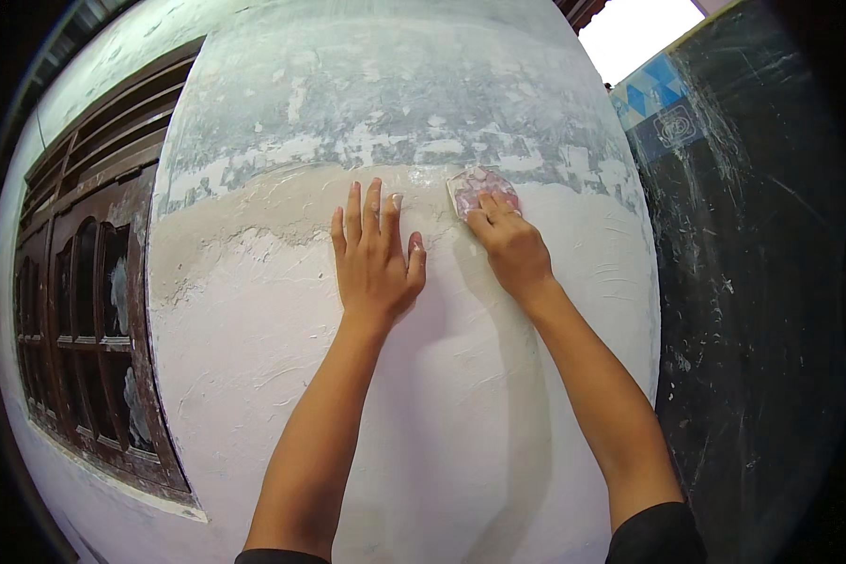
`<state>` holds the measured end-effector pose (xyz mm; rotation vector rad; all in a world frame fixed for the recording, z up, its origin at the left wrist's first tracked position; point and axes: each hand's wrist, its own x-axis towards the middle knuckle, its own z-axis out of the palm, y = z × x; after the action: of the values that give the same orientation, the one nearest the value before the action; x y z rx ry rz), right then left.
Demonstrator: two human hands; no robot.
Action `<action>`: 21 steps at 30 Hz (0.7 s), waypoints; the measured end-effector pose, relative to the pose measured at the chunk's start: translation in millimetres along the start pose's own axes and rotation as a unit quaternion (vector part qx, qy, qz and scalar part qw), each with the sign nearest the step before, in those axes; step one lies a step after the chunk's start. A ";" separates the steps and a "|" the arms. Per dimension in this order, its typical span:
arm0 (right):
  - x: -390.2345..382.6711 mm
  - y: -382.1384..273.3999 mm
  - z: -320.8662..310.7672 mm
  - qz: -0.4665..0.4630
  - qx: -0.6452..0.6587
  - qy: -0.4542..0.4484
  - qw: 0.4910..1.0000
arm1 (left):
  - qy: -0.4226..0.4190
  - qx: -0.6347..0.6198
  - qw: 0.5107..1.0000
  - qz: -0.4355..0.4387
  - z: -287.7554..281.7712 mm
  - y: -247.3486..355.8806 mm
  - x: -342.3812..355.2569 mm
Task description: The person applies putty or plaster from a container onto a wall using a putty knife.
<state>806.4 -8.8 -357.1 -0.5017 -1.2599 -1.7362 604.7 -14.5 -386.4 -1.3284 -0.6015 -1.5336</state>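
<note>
In my right hand (512,244) is a flat putty scraper (479,188), pink and white and smeared with filler; its left edge lies against the wall. The fingers are closed on its lower part. My left hand (376,254) is open, fingers spread and pointing up, at the wall just left of the scraper. Whitish specks mark its fingertips. Both hands are at a beige, damp-looking band of filler (282,202) that crosses the wall (254,357). Below the band the surface is pale with ridges; above it, patchy grey and white.
On the left a dark brown wooden window (89,320) with slats and panes is set in the wall. A black, scuffed panel (752,310) stands along the right side, with a blue-and-white patterned sticker (663,103) near its top. Bright light enters at the upper right.
</note>
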 end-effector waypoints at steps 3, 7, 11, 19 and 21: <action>-2.6 -2.4 -5.0 -0.019 -0.053 -0.050 0.997 | 0.007 -0.005 1.000 0.002 1.5 -0.3 0.9; -23.1 -1.2 -24.4 -0.025 -0.117 -0.050 0.992 | 0.006 0.001 1.000 0.000 1.0 -1.6 -0.3; -19.2 4.6 -60.0 0.119 -0.031 0.019 0.992 | -0.001 0.012 1.000 -0.001 1.8 -4.9 -2.1; 52.5 47.2 -19.9 0.302 0.302 0.075 0.901 | -0.018 0.004 1.000 0.022 -3.0 1.6 0.2; 68.1 39.9 -8.4 0.339 0.341 -0.038 0.876 | -0.019 0.006 1.000 0.022 -4.4 1.2 0.2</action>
<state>806.8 -48.4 -288.3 -0.5009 -1.4234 -0.6291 603.8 -18.7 -387.7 -1.3561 -0.6000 -1.4710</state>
